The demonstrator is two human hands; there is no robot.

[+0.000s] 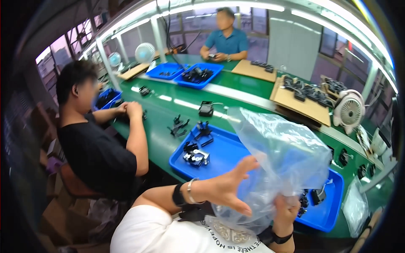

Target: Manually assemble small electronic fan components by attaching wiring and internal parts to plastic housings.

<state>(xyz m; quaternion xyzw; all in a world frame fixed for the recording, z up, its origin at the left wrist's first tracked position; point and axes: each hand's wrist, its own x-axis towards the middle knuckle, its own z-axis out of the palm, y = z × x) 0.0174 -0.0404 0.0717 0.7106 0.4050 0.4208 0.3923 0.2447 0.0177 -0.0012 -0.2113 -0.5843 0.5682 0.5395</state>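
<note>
Clear plastic bag (287, 147), large, thin and crumpled, hung in front of the wearer in the head view, the only one, above blue tray plastic (230, 147) on a green workbench (162, 111). The right hand (286, 208) had its fingers curled and gripped a gathered fold low on the bag. The left hand (223, 187) stood beside the bag, thumb and fingers spread wide and holding nothing; whether a fingertip touched the film could not be told. Blue showed on both sides of the bag, so one long tray or two was unclear. Black bracket-like parts (196, 155) lay to the left and a black boxy part with a pale lead (319, 195) to the right. For good handling, such slippery film seemed to call for a firm pinch by the right hand and a second hold by the left, with the mouth, not identifiable here, found before pulling. Loose folds hung near the right-hand parts and could snag, so lifting clear looked wiser than dragging. As for writing, the wearer's white T-shirt (164, 232) carried dark capital lettering around a pale gold printed motif; no label could be made out on the bag.
</note>
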